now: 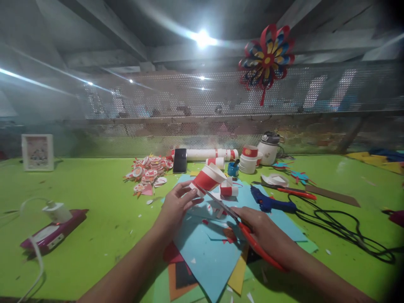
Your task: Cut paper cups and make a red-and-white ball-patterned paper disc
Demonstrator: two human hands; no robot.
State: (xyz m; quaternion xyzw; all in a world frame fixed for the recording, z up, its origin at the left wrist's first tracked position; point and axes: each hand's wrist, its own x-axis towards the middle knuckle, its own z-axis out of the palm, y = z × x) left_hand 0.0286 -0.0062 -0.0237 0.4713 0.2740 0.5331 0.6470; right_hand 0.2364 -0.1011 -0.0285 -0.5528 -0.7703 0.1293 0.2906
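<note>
My left hand (176,205) holds a red and white paper cup (206,179), tilted on its side above blue paper sheets (208,256). In my right hand (261,225) is a pair of scissors with red handles (257,246). Their blades reach up and left to the cup's near end; whether they are cutting into it I cannot tell. Below lie small red and white paper scraps (219,212). Just beyond the cup is a cut red and white cup piece (229,191).
A blue glue gun (273,204) with a looping black cord lies right, near red-handled scissors (296,192). Behind are a phone (179,160), stacked cups (248,162), a blue jar (232,169) and paper discs (150,168). A purple power strip (57,231) sits left.
</note>
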